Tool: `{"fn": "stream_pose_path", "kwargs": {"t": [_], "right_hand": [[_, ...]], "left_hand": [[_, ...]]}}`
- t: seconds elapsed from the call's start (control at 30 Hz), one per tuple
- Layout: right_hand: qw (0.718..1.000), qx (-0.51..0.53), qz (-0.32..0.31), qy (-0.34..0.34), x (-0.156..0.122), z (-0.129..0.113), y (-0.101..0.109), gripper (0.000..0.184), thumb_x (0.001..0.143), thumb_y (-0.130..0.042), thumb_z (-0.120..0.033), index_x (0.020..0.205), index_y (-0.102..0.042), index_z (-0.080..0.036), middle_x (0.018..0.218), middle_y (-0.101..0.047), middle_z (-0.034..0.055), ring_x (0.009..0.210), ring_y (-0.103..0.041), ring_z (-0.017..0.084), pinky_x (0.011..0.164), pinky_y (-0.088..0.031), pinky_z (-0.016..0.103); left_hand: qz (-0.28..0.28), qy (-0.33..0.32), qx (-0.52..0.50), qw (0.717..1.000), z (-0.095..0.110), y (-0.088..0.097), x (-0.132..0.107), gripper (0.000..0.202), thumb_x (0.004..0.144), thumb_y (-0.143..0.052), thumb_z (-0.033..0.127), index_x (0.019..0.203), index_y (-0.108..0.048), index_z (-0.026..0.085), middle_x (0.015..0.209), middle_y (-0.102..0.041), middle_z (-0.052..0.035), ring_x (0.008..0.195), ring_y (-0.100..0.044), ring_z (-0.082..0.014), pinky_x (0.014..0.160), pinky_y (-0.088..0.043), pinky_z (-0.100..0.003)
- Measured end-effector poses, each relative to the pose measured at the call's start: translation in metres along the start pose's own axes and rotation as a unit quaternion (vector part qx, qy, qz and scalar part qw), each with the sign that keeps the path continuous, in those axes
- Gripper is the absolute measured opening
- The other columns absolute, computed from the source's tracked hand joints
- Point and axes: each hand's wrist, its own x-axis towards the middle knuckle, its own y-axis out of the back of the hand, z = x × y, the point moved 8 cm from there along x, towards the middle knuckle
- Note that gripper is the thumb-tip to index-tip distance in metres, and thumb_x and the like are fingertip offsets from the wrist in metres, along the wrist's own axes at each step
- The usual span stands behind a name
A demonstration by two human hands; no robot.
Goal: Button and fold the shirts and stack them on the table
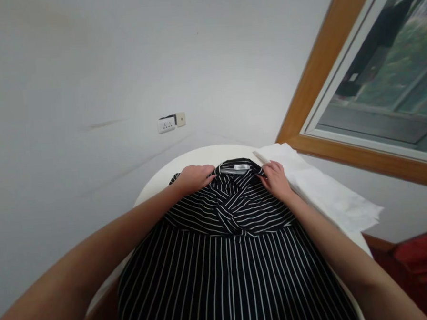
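Observation:
A black dress with white stripes [237, 268] lies spread over a round white table, its neckline at the far side and its skirt running toward me. The bodice has a twisted knot at the front, and a white label [241, 167] shows inside the collar. My left hand [195, 177] is closed on the fabric at the left shoulder by the neckline. At the right side of the neckline, my right hand [276, 178] pinches the fabric between thumb and fingers. The fingertips of both hands are partly hidden by the cloth.
White sheet-like material [322, 192] lies on the right of the table [213, 153], overhanging its edge. Behind stands a pale wall with a power socket [166, 124]. A wood-framed window [314, 78] is at the right, and red fabric [424, 259] sits low at the right.

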Motion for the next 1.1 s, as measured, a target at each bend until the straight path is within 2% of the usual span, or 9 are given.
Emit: {"fn": "stream_pose_path", "kwargs": {"t": [0.17, 0.27, 0.37, 0.47, 0.67, 0.77, 0.83, 0.97, 1.1], "right_hand": [[0.991, 0.041, -0.076, 0.102, -0.069, -0.052, 0.033, 0.013, 0.086, -0.050, -0.017, 0.098, -0.056, -0.018, 0.090, -0.061, 0.0084, 0.091, -0.052, 0.023, 0.097, -0.036, 0.043], [0.978, 0.051, -0.167, 0.117, -0.101, -0.076, 0.032, 0.021, 0.080, -0.051, -0.012, 0.100, -0.057, -0.018, 0.097, -0.060, 0.0089, 0.094, -0.051, 0.023, 0.088, -0.040, 0.039], [0.969, 0.071, -0.215, 0.093, -0.112, -0.086, 0.030, 0.031, 0.074, -0.049, -0.006, 0.101, -0.057, -0.019, 0.106, -0.059, 0.0087, 0.100, -0.050, 0.022, 0.088, -0.042, 0.036], [0.969, 0.103, -0.215, 0.066, -0.106, -0.087, 0.034, 0.037, 0.071, -0.047, -0.003, 0.103, -0.058, -0.019, 0.115, -0.058, 0.0090, 0.107, -0.051, 0.022, 0.092, -0.042, 0.036], [0.974, 0.141, -0.161, 0.072, -0.092, -0.091, 0.075, 0.039, 0.073, -0.046, -0.003, 0.105, -0.060, -0.020, 0.132, -0.055, 0.0094, 0.125, -0.047, 0.023, 0.103, -0.038, 0.044], [0.974, 0.153, -0.146, 0.079, -0.098, -0.101, 0.099, 0.038, 0.074, -0.047, -0.004, 0.105, -0.061, -0.021, 0.137, -0.052, 0.0084, 0.131, -0.042, 0.022, 0.107, -0.036, 0.045], [0.968, 0.168, -0.164, 0.092, -0.109, -0.113, 0.106, 0.037, 0.074, -0.046, -0.004, 0.104, -0.061, -0.021, 0.138, -0.051, 0.0077, 0.133, -0.040, 0.021, 0.109, -0.035, 0.044], [0.945, 0.215, -0.222, 0.108, -0.136, -0.132, 0.100, 0.036, 0.074, -0.050, -0.006, 0.104, -0.062, -0.019, 0.134, -0.055, 0.0090, 0.132, -0.042, 0.022, 0.108, -0.036, 0.044], [0.927, 0.267, -0.251, 0.079, -0.144, -0.125, 0.090, 0.042, 0.074, -0.052, -0.009, 0.113, -0.060, -0.021, 0.127, -0.061, 0.0071, 0.121, -0.053, 0.021, 0.105, -0.041, 0.041]], "left_hand": [[-0.017, -0.208, 0.017, 0.978, 0.056, 0.012, -0.072, 0.021, 0.093, -0.041, 0.032, 0.094, -0.059, 0.020, 0.083, -0.063, -0.0046, 0.069, -0.058, -0.0161, 0.061, -0.043, -0.029], [-0.038, -0.261, 0.009, 0.965, 0.077, 0.006, -0.103, 0.013, 0.092, -0.044, 0.024, 0.091, -0.057, 0.022, 0.078, -0.061, -0.0025, 0.065, -0.056, -0.0144, 0.059, -0.042, -0.027], [-0.069, -0.245, 0.008, 0.967, 0.085, -0.007, -0.114, 0.014, 0.090, -0.042, 0.018, 0.094, -0.055, 0.021, 0.079, -0.061, -0.0026, 0.064, -0.056, -0.0151, 0.057, -0.042, -0.028], [-0.090, -0.194, 0.009, 0.977, 0.083, -0.010, -0.110, 0.018, 0.089, -0.040, 0.013, 0.096, -0.056, 0.020, 0.083, -0.062, -0.0050, 0.069, -0.058, -0.0169, 0.062, -0.045, -0.030], [-0.059, -0.150, -0.036, 0.986, 0.073, 0.029, -0.105, 0.029, 0.087, -0.038, 0.012, 0.103, -0.061, 0.018, 0.100, -0.065, -0.0102, 0.095, -0.059, -0.0222, 0.082, -0.049, -0.038], [-0.033, -0.142, -0.073, 0.987, 0.075, 0.047, -0.118, 0.035, 0.084, -0.040, 0.009, 0.112, -0.060, 0.017, 0.122, -0.061, -0.0109, 0.115, -0.054, -0.0225, 0.098, -0.044, -0.042], [-0.033, -0.149, -0.106, 0.983, 0.083, 0.050, -0.133, 0.042, 0.081, -0.041, 0.006, 0.117, -0.058, 0.018, 0.135, -0.054, -0.0087, 0.127, -0.046, -0.0211, 0.107, -0.038, -0.042], [-0.074, -0.180, -0.153, 0.969, 0.106, 0.043, -0.163, 0.044, 0.082, -0.041, 0.007, 0.122, -0.055, 0.020, 0.143, -0.047, -0.0046, 0.134, -0.039, -0.0174, 0.112, -0.034, -0.037], [-0.108, -0.199, -0.159, 0.961, 0.113, 0.045, -0.171, 0.035, 0.085, -0.046, 0.016, 0.117, -0.059, 0.021, 0.136, -0.054, -0.0050, 0.129, -0.045, -0.0183, 0.110, -0.035, -0.034]]}}
